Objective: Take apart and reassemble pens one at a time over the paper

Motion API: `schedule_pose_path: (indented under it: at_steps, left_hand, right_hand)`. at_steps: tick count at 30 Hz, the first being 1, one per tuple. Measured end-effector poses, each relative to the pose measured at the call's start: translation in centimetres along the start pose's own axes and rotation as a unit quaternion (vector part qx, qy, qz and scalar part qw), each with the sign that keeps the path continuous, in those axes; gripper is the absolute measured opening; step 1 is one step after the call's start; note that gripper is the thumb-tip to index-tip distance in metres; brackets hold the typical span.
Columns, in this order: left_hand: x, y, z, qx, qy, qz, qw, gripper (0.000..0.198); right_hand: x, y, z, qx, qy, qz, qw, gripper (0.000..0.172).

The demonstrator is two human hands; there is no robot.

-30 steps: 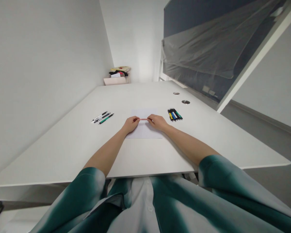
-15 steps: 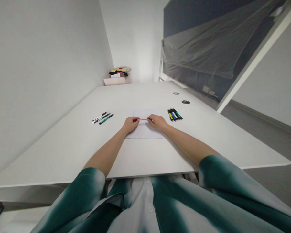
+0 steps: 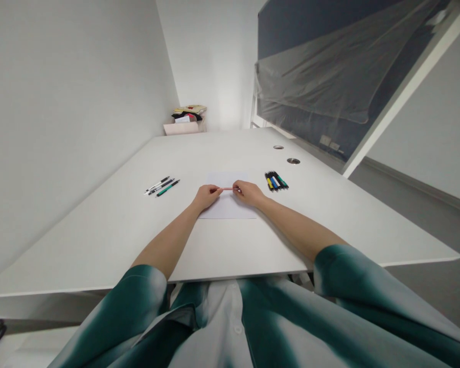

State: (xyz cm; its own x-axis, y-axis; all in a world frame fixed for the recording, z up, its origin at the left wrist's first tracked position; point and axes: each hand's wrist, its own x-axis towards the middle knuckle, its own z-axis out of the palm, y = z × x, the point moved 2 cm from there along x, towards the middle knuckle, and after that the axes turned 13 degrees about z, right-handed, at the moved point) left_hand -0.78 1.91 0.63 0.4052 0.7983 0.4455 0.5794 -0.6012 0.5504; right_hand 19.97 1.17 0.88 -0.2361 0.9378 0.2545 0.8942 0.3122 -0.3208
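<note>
A slim pink pen (image 3: 228, 189) lies crosswise between my hands, just above a white sheet of paper (image 3: 227, 208). Its left end is pinched in the fingers of my left hand (image 3: 207, 197). My right hand (image 3: 248, 193) grips the other end, where a small dark part shows at the fingertips. The fingers cover both ends of the pen. To the left lie a few loose pens (image 3: 162, 186), black, white and green. A tight row of several pens (image 3: 276, 181) with yellow, blue, white and green parts lies to the right of my right hand.
The white table (image 3: 222, 250) runs along the left wall. Two round metal fittings (image 3: 293, 161) sit in its surface at the back right. A pink box (image 3: 181, 128) piled with items stands beyond the far edge. A dark panel under plastic sheeting (image 3: 318, 87) leans at the right.
My right fingers have shifted slightly on the pen, and a dark part now shows there. My left hand has edged a little to the right. The loose pens are unmoved.
</note>
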Motion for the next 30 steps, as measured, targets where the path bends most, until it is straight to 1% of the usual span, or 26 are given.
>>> schedule_pose_path:
  at_steps: [4, 12, 15, 22, 30]
  left_hand:
    - [0.0, -0.1, 0.0, -0.004, 0.004, 0.009, 1.000, 0.038]
    - [0.1, -1.1, 0.4, -0.043, 0.033, 0.005, 0.999, 0.029]
    - [0.2, -1.2, 0.6, -0.056, 0.037, 0.006, 0.998, 0.029]
    - [0.2, -0.8, 0.5, -0.054, 0.022, -0.005, 0.998, 0.027]
    - [0.2, -0.5, 0.2, -0.039, 0.029, -0.007, 0.999, 0.022]
  right_hand:
    - [0.0, 0.0, 0.0, -0.003, 0.002, 0.001, 1.000, 0.021]
    - [0.0, 0.0, -0.1, -0.006, 0.002, 0.000, 1.000, 0.020]
    - [0.0, 0.0, -0.1, -0.010, 0.000, 0.004, 1.000, 0.020]
    - [0.1, 0.2, 0.0, -0.013, -0.001, 0.001, 1.000, 0.020]
    - [0.1, 0.0, -0.1, -0.015, -0.001, 0.009, 1.000, 0.021]
